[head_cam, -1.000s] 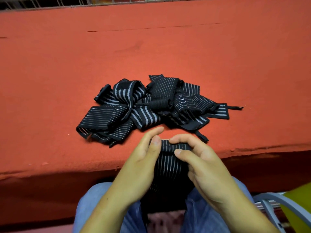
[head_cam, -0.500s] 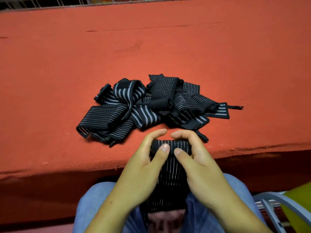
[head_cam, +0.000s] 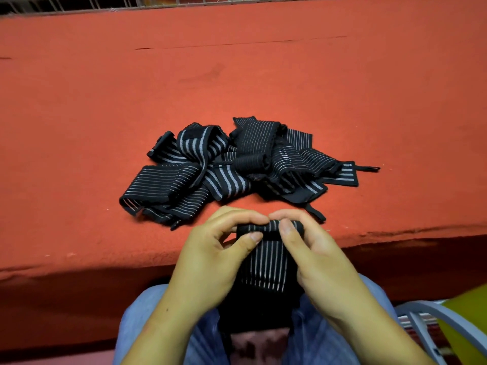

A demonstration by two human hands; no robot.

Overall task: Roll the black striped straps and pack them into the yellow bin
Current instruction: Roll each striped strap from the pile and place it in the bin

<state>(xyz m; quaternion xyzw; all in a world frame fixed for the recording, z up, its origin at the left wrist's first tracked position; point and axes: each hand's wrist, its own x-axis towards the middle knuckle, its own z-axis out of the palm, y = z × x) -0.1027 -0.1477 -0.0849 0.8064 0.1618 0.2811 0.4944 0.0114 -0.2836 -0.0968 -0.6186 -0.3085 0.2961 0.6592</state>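
A black strap with thin white stripes (head_cam: 267, 264) hangs down over my lap at the table's near edge. Its top end is wound into a small tight roll. My left hand (head_cam: 210, 259) pinches the roll's left end between thumb and curled fingers. My right hand (head_cam: 316, 259) pinches its right end the same way. Just beyond my hands, several more black striped straps lie in a loose tangled pile (head_cam: 237, 167) on the red table. A corner of the yellow bin (head_cam: 466, 320) shows at the lower right.
The red felt-covered table (head_cam: 237, 75) stretches wide behind and beside the pile. Its front edge runs just under my hands. A grey chair frame (head_cam: 432, 314) stands at the lower right beside the bin. A metal grid lines the far edge.
The top of the strap has been turned over further into a tighter roll. My fingers have curled over it and both hands have shifted slightly up toward the pile.
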